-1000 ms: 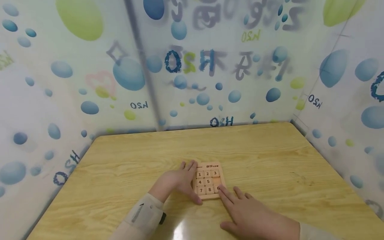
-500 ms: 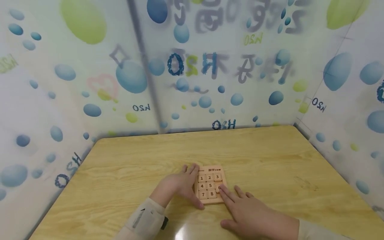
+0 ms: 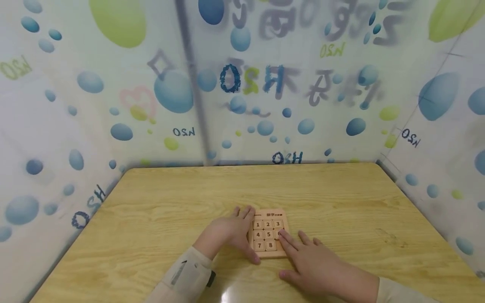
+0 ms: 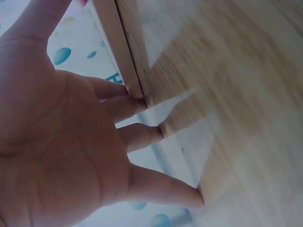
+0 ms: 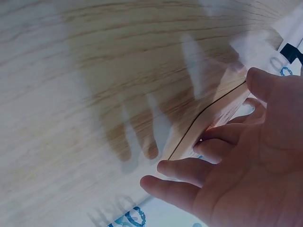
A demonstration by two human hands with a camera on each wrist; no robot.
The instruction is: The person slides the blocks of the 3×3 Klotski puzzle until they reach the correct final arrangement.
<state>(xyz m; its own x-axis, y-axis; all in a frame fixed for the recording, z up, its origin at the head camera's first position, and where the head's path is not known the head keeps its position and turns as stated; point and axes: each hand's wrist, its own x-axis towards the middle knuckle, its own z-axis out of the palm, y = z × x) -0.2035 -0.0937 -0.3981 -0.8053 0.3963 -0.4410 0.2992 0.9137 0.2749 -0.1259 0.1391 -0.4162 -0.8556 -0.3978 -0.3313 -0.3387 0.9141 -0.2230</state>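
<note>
A wooden number sliding puzzle (image 3: 261, 254) lies flat on the table, with tiles 1 to 8 in their frame. Tile 6 (image 3: 278, 236), at the right end of the middle row, is partly covered by fingertips of my right hand (image 3: 314, 263), which press on it. The slot below it, right of tile 8 (image 3: 270, 245), is bare. My left hand (image 3: 231, 233) steadies the left side, thumb at the lower left corner and fingers along the upper left edge. In the left wrist view its fingers (image 4: 165, 189) are spread and nearly straight, tips on the table beside the puzzle's edge (image 4: 116, 47).
The light wood-grain table (image 3: 170, 193) reaches back to a pale wall (image 3: 212, 126) printed with blue and green bubbles and lettering. Similar side walls (image 3: 45, 139) stand close on the left and right.
Tile 6 has slid up from the bottom right slot to the middle row under my right fingertips. The bottom right slot is now the gap. My left hand keeps its place on the puzzle.
</note>
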